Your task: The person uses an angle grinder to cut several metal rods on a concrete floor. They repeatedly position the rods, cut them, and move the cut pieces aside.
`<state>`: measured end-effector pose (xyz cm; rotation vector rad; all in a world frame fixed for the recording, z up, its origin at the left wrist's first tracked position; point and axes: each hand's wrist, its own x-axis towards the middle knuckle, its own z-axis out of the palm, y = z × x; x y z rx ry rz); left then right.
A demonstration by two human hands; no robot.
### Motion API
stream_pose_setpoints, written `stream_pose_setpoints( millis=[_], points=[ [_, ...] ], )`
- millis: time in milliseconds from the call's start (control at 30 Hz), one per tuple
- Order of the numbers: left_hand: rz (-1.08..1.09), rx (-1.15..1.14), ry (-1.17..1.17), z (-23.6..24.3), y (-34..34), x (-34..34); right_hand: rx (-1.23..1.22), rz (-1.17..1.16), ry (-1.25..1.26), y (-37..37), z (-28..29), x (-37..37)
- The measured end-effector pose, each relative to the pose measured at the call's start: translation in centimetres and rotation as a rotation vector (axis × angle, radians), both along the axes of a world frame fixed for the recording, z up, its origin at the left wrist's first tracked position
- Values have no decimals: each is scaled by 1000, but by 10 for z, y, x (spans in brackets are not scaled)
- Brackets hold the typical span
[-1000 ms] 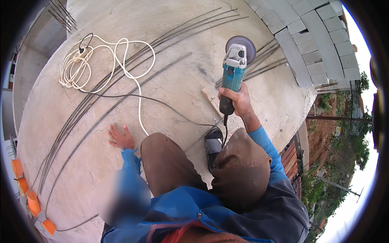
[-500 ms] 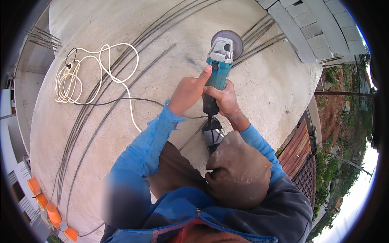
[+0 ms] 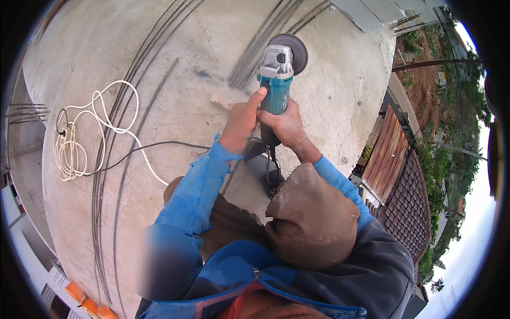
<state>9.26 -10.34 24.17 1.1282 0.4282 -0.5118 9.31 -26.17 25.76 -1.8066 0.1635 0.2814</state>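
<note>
I hold a teal, silver and black angle grinder (image 3: 276, 93), its round grey disc (image 3: 297, 53) pointing away from me. My right hand (image 3: 286, 125) is wrapped round its body, near the black rear end. My left hand (image 3: 240, 121) grips it from the left, thumb on the switch at the side; its other fingers are mostly hidden. A black cord (image 3: 273, 159) runs from the tool down beside my dark sandal (image 3: 260, 170), which is partly hidden by my knee. A short wooden piece (image 3: 220, 101) lies on the concrete left of the grinder.
Long steel rods (image 3: 117, 106) and a white extension cord coil (image 3: 71, 159) lie on the concrete slab (image 3: 74, 64). Grey blocks (image 3: 366, 10) are stacked at top right. Orange objects (image 3: 77, 291) sit at lower left. Beyond the slab's edge are rusty roofing (image 3: 385, 154) and trees.
My left hand has left the concrete and joined my right on the grinder. The grinder sits slightly further left in view, and the view has shifted, showing less of the blocks.
</note>
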Motion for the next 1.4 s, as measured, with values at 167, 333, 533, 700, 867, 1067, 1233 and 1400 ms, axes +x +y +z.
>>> stream_pose_setpoints(
  millis=[167,333,533,700,867,1067,1233,1400],
  points=[
    [-104,71,-179,3,-6,1,273,-70,11,-8,-7,2],
    [-101,265,-326,-25,6,-13,351,-92,25,-28,9,22],
    [-465,615,-578,-69,26,-64,705,39,-120,-63,73,105],
    [-786,701,-615,-95,38,-105,743,153,-245,-88,170,218],
    [-920,1195,-278,-149,102,-104,308,192,-309,-79,226,325],
    [-861,1384,-157,-152,314,-125,-191,316,-499,-32,208,408],
    [116,1936,-200,30,472,-77,-198,415,-496,78,140,378],
    [896,2115,-319,-6,426,-93,-44,558,-380,202,28,349]
  ],
)
